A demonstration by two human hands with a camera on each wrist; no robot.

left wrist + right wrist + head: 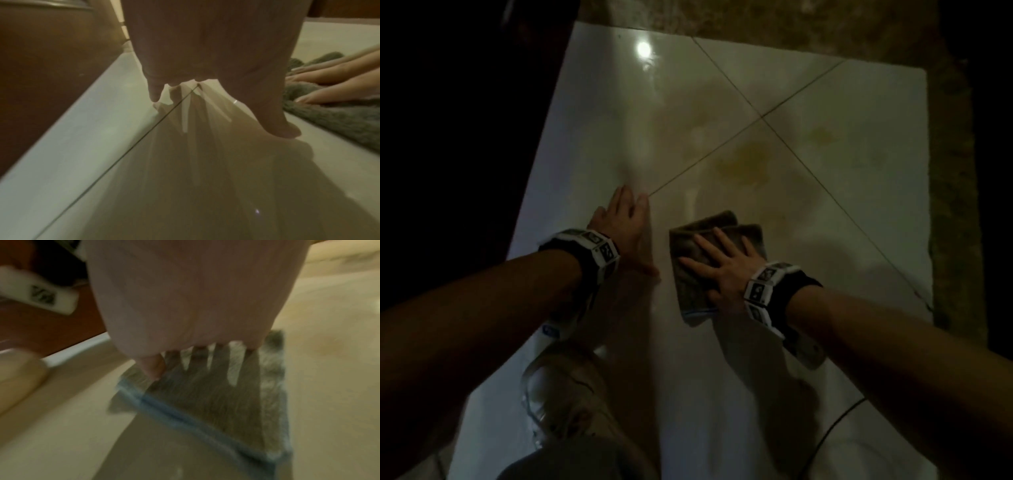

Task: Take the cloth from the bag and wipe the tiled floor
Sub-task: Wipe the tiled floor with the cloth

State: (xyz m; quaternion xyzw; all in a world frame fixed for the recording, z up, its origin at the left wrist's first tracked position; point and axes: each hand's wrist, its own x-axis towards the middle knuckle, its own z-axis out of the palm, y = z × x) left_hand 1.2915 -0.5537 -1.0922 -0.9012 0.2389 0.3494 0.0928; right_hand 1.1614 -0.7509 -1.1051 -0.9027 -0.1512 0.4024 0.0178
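A folded grey cloth [690, 253] with a pale blue hem lies flat on the glossy white tiled floor [842, 192]. My right hand [717, 262] presses down on it with fingers spread and straight; the right wrist view shows the cloth [273, 379] under the fingers [156, 368], blurred. My left hand [625, 222] lies flat on the bare tile left of the cloth, fingers straight. In the left wrist view the left thumb [285, 128] touches the tile and the cloth [339, 120] lies at the right. Yellowish stains [746, 164] spread on the tile beyond the cloth.
A clear plastic bag [558, 394] lies crumpled on the floor near my body, under my left forearm. A dark wooden surface [47, 68] borders the tiles on the left. Rough brown ground [948, 205] edges them at the right and far side. A thin cable [835, 425] runs at lower right.
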